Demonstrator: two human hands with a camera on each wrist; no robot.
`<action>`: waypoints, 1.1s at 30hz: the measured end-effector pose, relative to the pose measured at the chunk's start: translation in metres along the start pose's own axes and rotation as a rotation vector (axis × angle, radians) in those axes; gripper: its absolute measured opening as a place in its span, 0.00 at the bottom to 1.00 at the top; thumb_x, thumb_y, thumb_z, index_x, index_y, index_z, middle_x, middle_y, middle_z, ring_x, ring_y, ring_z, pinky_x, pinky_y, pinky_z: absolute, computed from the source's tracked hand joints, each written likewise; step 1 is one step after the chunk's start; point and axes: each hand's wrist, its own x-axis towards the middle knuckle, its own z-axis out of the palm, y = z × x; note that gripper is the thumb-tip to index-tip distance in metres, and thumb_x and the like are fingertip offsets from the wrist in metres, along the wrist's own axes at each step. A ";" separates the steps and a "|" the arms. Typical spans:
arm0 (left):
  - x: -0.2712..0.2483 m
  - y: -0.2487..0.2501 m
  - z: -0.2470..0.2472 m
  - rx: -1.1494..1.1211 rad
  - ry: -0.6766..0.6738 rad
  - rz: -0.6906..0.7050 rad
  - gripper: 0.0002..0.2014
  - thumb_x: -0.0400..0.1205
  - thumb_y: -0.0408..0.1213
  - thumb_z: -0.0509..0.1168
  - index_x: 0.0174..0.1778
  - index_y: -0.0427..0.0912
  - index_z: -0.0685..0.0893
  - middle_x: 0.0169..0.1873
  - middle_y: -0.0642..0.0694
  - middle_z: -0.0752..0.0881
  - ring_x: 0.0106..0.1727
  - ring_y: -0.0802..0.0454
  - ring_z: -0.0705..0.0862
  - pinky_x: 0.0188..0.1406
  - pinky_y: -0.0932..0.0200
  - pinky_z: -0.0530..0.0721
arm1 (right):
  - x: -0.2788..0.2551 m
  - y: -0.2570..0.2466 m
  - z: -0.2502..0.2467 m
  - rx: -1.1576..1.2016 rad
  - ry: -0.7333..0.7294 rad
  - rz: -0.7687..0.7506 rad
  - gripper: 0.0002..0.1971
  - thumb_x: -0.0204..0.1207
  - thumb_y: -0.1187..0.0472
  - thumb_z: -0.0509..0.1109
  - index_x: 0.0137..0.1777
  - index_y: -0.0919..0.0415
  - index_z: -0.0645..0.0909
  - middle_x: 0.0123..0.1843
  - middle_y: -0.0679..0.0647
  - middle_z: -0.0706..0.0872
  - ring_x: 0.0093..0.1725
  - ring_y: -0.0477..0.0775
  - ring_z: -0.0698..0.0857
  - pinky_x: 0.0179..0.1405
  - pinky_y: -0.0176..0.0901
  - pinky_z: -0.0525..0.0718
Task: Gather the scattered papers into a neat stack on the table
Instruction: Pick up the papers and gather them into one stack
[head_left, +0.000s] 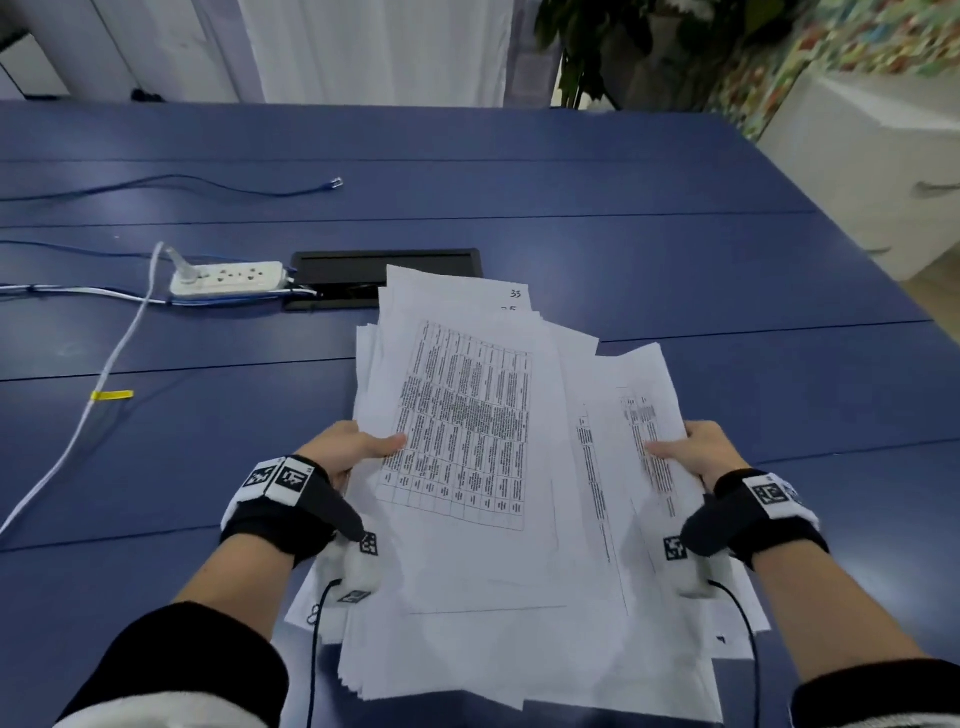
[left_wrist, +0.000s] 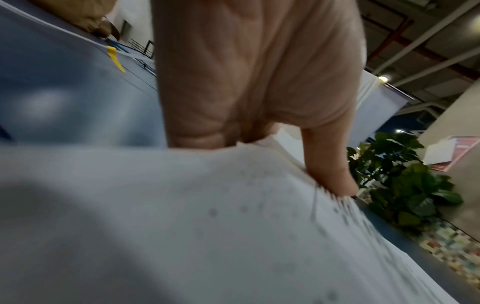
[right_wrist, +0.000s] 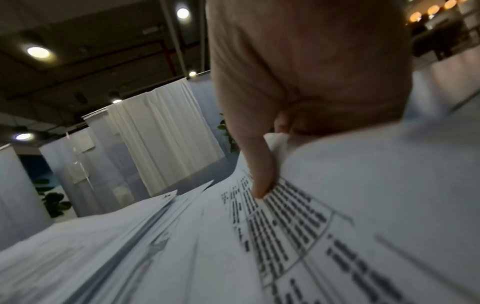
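A loose, fanned pile of white printed papers (head_left: 483, 467) is held over the blue table (head_left: 623, 218), its sheets out of line at the edges. My left hand (head_left: 353, 449) grips the pile's left edge, thumb (left_wrist: 330, 164) lying on the top sheet (left_wrist: 207, 226) and fingers hidden beneath. My right hand (head_left: 691, 452) grips the right edge the same way, with its thumb (right_wrist: 259, 174) pressed on a printed table on the papers (right_wrist: 285, 236). The top sheet carries a dense grid of text. The pile's near end hangs toward me below my wrists.
A white power strip (head_left: 228, 279) with white and blue cables (head_left: 98, 384) lies at the left. A black cable hatch (head_left: 384, 270) sits just beyond the papers. A loose blue network cable (head_left: 208, 184) lies farther back. A white cabinet (head_left: 878, 171) and a plant (head_left: 613, 47) stand past the table's right edge.
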 end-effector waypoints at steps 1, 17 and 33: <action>0.000 0.004 0.003 0.001 -0.030 -0.002 0.44 0.49 0.59 0.83 0.58 0.37 0.85 0.54 0.42 0.90 0.59 0.39 0.87 0.69 0.37 0.76 | -0.004 -0.002 0.005 0.017 -0.029 -0.016 0.13 0.68 0.73 0.76 0.53 0.74 0.84 0.47 0.62 0.87 0.42 0.58 0.85 0.50 0.49 0.85; 0.002 0.002 0.028 -0.089 0.138 -0.018 0.45 0.53 0.61 0.81 0.61 0.35 0.83 0.63 0.30 0.82 0.60 0.39 0.83 0.67 0.39 0.75 | -0.023 -0.003 0.029 0.133 -0.096 0.004 0.12 0.78 0.61 0.69 0.51 0.73 0.83 0.50 0.66 0.88 0.43 0.59 0.86 0.42 0.44 0.82; -0.020 -0.005 0.065 -0.214 0.331 0.142 0.37 0.77 0.25 0.68 0.79 0.38 0.56 0.76 0.41 0.69 0.74 0.43 0.72 0.74 0.46 0.71 | -0.039 0.000 0.070 0.233 -0.011 -0.024 0.13 0.83 0.60 0.55 0.42 0.65 0.76 0.39 0.54 0.76 0.41 0.53 0.74 0.44 0.43 0.73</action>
